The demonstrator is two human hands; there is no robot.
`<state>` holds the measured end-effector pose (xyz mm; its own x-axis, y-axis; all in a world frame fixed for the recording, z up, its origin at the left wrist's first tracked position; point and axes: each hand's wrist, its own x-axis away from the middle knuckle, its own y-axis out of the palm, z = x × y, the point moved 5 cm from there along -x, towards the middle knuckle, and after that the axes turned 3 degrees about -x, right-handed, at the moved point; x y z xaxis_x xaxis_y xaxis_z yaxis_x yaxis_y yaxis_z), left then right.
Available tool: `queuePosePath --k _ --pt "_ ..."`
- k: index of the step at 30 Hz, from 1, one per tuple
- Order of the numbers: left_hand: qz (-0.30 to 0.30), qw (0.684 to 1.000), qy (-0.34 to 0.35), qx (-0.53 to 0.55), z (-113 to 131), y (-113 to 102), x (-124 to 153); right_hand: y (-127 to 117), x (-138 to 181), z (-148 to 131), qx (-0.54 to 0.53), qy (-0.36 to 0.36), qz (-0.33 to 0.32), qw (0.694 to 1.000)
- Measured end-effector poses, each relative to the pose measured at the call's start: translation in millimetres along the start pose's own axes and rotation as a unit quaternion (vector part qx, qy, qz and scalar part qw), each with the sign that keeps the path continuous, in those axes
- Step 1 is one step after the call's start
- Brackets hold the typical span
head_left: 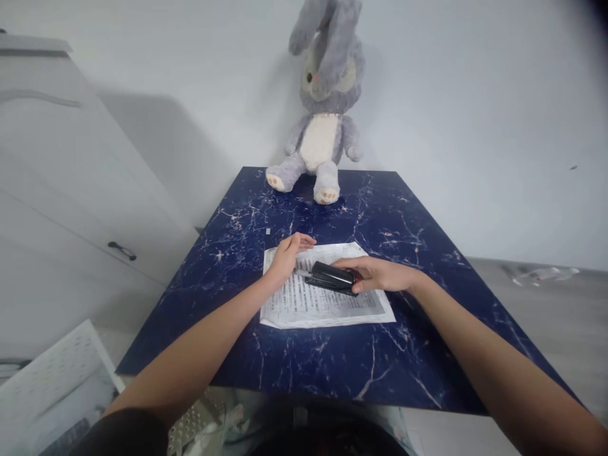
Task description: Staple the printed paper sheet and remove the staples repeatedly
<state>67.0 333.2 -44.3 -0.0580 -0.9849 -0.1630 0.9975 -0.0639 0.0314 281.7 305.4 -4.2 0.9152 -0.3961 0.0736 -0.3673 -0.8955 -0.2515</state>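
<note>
A black stapler is held in my right hand, which is closed around its rear end. The stapler lies across a stack of printed paper sheets, with a greyish metal part showing at its left end. On the upper left of the sheets rests my left hand, its fingers stretched out to the right and holding nothing that I can see. The left hand is just left of the stapler's front end. Parts of the right fingers are hidden behind the stapler.
The sheets lie on a dark blue marbled table. A grey plush rabbit sits at its far edge against the wall. Beyond the sheets is a small pale piece. A white cabinet stands left, a white perforated basket below it.
</note>
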Motion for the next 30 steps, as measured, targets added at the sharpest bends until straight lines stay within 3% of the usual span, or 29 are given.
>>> queuePosePath --k 5,8,10,12,15,18,25,30 --pt "0.01 0.999 -0.016 0.038 1 -3 -1 11 -12 -9 0.167 -0.076 0.086 0.979" --pt "0.023 0.993 -0.018 0.112 7 -7 0 18 -17 -12 0.223 -0.091 0.176 0.954" --pt "0.008 0.981 -0.055 0.183 8 -7 1 21 -16 -16 0.294 -0.114 0.252 0.915" --pt "-0.034 0.964 -0.12 0.234 5 -3 3 25 -14 -21 0.408 -0.135 0.294 0.853" --pt "-0.089 0.949 -0.188 0.239 0 4 7 33 -17 -25 0.558 -0.132 0.266 0.775" --pt "-0.082 0.95 -0.183 0.239 -1 6 8 36 -17 -27 0.618 -0.128 0.238 0.738" --pt "-0.064 0.945 -0.189 0.258 0 5 9 31 -12 -30 0.667 -0.12 0.227 0.7" --pt "-0.099 0.946 -0.188 0.246 0 8 11 29 -13 -37 0.647 -0.092 0.24 0.718"
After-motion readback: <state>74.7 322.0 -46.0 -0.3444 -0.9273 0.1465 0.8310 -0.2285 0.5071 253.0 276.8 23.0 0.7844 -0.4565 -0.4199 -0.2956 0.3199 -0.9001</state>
